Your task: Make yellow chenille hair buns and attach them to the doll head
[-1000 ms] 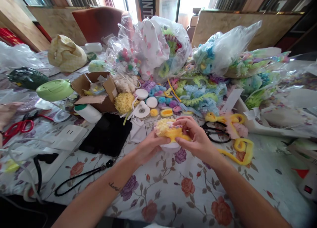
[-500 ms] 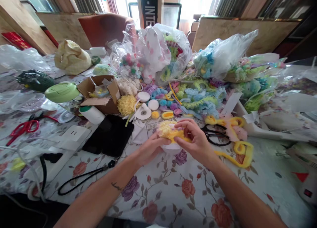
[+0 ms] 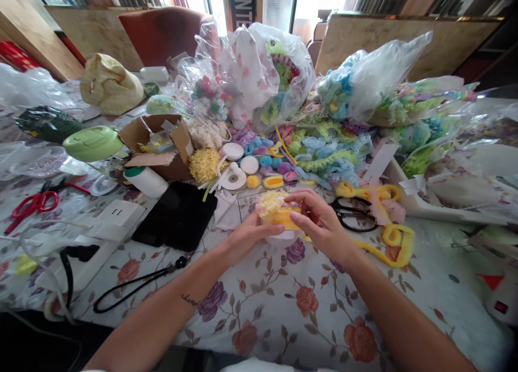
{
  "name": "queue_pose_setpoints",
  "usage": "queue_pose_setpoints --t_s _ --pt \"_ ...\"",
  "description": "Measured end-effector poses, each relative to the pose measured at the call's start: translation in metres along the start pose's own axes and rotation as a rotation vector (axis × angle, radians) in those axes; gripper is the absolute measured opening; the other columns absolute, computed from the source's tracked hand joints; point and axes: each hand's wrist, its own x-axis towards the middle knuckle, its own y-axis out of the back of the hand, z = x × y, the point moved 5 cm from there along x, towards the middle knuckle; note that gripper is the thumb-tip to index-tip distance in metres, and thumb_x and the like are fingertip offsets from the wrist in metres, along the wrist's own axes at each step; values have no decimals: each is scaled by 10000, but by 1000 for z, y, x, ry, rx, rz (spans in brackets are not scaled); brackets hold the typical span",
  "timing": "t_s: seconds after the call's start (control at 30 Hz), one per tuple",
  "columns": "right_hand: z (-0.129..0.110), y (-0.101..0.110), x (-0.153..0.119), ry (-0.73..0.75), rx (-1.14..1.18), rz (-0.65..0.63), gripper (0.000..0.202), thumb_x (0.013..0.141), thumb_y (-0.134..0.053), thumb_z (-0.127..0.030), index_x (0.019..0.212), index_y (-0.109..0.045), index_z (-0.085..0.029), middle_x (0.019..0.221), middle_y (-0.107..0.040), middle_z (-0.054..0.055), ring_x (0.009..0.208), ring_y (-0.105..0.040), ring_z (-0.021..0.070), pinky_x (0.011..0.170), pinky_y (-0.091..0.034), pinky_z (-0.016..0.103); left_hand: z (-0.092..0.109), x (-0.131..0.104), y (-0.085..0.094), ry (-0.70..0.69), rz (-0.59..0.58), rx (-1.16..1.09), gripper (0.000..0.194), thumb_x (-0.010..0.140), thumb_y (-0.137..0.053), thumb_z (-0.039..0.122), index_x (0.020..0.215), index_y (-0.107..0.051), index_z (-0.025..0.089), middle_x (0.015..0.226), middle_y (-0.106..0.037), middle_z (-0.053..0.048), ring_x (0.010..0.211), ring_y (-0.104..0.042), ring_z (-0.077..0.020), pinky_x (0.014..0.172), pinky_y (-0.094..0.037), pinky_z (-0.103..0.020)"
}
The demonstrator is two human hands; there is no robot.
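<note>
A small round craft piece point(image 3: 272, 207) has a fluffy pale-yellow top, a bright yellow band round its side and a white cup-like base point(image 3: 279, 237). My left hand point(image 3: 246, 236) grips it from the left, thumb along the front near the band. On the right side, my right hand point(image 3: 318, 221) is curled round it, index finger over the top and thumb at the yellow band. A yellow fuzzy strip point(image 3: 390, 260) lies on the cloth and runs toward my right hand. Beside that hand are black-handled scissors point(image 3: 354, 214). The fingertips behind the piece are hidden.
Bagged pompoms and colourful trims point(image 3: 324, 151) crowd the back of the flowered tablecloth point(image 3: 283, 307). To the left lie a black tablet-like slab point(image 3: 174, 215), a thread spool point(image 3: 146, 182), a cardboard box point(image 3: 156, 140), red-handled scissors point(image 3: 34, 205) and a power strip point(image 3: 81, 264).
My right thumb has lifted a little off the front of the yellow band, which now shows smoother round the piece. My left hand keeps its hold. The view has tipped slightly downward.
</note>
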Motion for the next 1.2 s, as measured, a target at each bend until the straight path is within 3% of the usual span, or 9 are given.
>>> queue_pose_setpoints --t_s 0.07,0.23,0.5,0.67,0.8,0.93,1.2 --pt "-1 -1 0 11 -20 -23 189 919 -543 -300 1099 -580 -258 1082 -521 37 726 -460 124 637 -386 269 -1 0 2 -9 68 33 485 775 -716 251 1241 -586 216 1266 -626 -73 1191 -539 -288 959 -425 -357" --pt "2 -3 0 -11 -90 -33 298 853 -649 -372 1119 -570 -264 1094 -518 35 687 -436 115 618 -381 269 -11 -3 10 81 203 26 397 808 -680 331 1192 -623 246 1184 -670 -51 1109 -590 -273 788 -487 -309" --pt "9 0 2 -83 -40 -48 315 826 -672 -407 1089 -589 -256 1035 -508 36 716 -444 132 625 -385 275 -8 1 5 -29 148 19 342 803 -700 339 1129 -670 239 1223 -666 -35 1172 -568 -263 913 -448 -318" --pt "14 3 5 -157 -7 -79 335 804 -689 -388 1089 -593 -241 1046 -517 40 733 -457 137 622 -389 273 -8 0 7 12 167 35 423 784 -717 354 1181 -635 234 1302 -623 -51 1235 -523 -290 958 -421 -351" --pt "12 6 4 -173 -26 -117 376 804 -687 -407 1129 -597 -240 991 -505 29 703 -433 127 575 -365 256 -6 -2 6 66 104 46 492 809 -681 376 1272 -576 247 1347 -585 -71 1233 -521 -315 934 -440 -384" --pt "8 7 1 -121 -18 -147 363 845 -641 -383 1187 -588 -270 1045 -503 31 712 -443 121 586 -379 245 -2 -2 1 36 21 53 525 808 -683 317 1305 -541 223 1327 -595 -91 1215 -531 -317 915 -445 -373" --pt "5 3 1 -96 -30 -144 345 846 -634 -365 1171 -584 -261 1070 -497 51 718 -450 130 583 -388 249 -2 -3 1 51 117 21 516 726 -720 167 1225 -600 219 1252 -637 -77 1184 -548 -304 876 -441 -342"
